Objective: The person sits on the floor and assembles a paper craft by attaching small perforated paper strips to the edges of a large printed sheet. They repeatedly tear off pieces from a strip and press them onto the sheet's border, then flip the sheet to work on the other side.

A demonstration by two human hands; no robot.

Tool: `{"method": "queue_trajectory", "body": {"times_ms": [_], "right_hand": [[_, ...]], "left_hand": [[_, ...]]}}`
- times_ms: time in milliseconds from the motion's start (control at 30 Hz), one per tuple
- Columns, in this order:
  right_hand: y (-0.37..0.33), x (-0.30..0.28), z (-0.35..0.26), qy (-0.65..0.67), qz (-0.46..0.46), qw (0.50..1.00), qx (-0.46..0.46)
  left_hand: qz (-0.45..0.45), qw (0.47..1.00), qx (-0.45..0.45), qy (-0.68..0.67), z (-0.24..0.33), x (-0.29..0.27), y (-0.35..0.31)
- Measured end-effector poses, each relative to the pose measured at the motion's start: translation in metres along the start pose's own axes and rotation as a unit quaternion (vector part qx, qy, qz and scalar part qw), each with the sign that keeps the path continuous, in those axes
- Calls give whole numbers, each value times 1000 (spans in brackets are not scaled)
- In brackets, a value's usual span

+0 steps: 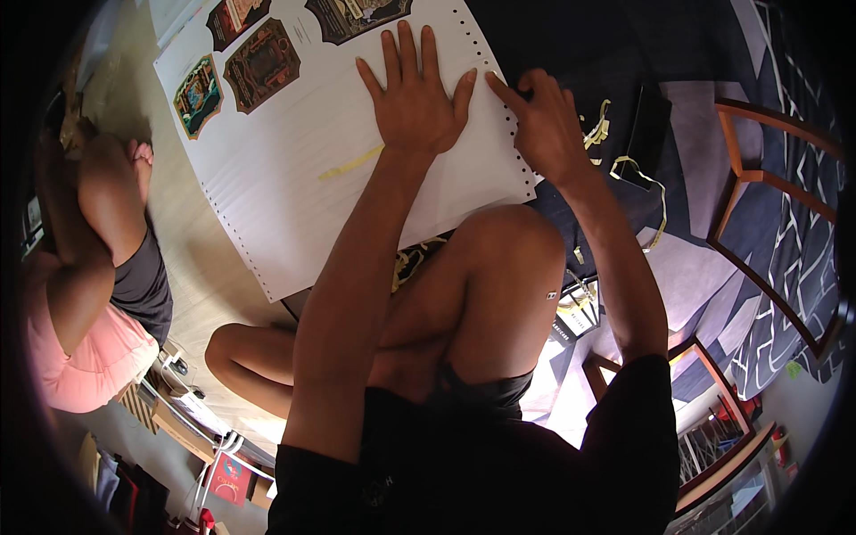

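Note:
A large white sheet (312, 209) with rows of dark dots along two edges lies in front of me. Dark ornate plaque-like pictures (261, 67) are printed toward its far left. My left hand (415, 107) is open and pressed flat on the sheet, fingers spread. My right hand (542, 125) is at the dotted right edge; one digit stretches out with its tip on the dots, the others are curled. I see nothing held in it. A thin yellow strip (349, 166) lies on the sheet beside my left wrist.
Curled yellow strips (597, 129) and a flat black rectangular object (646, 134) lie on the dark patterned cloth to the right. A wooden frame (738, 174) stands at far right. Another person (102, 223) sits at left. My bent knee (513, 245) borders the sheet's near edge.

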State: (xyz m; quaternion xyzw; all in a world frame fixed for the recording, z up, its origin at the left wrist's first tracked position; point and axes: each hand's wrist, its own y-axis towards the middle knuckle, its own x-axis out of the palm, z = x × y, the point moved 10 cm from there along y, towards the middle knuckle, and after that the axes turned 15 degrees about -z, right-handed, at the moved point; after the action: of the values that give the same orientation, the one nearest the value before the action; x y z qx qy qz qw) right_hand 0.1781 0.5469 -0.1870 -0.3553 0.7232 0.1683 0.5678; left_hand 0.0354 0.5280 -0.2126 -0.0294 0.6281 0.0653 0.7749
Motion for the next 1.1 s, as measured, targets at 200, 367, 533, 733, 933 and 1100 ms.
{"method": "queue_trajectory", "body": {"times_ms": [200,367,533,733,933,1100], "right_hand": [[-56,13,0,1,-30,999,11],[-102,19,-1,20,-57,998,-27],[-130,29,-6,-44,-58,995,-69],[-108,-24,7,99,48,991,-78],[-54,-55,-5,189,224,951,-100],[-23,-10,-5,20,190,981,29]], "left_hand": [[-47,998,-16,29,0,6,2],[-62,997,-23,43,-1,11,4],[-14,999,-2,34,2,5,2],[-62,997,-26,42,-3,9,2],[-45,999,-24,18,-2,1,5],[-35,999,-27,-10,-3,-1,2]]}}
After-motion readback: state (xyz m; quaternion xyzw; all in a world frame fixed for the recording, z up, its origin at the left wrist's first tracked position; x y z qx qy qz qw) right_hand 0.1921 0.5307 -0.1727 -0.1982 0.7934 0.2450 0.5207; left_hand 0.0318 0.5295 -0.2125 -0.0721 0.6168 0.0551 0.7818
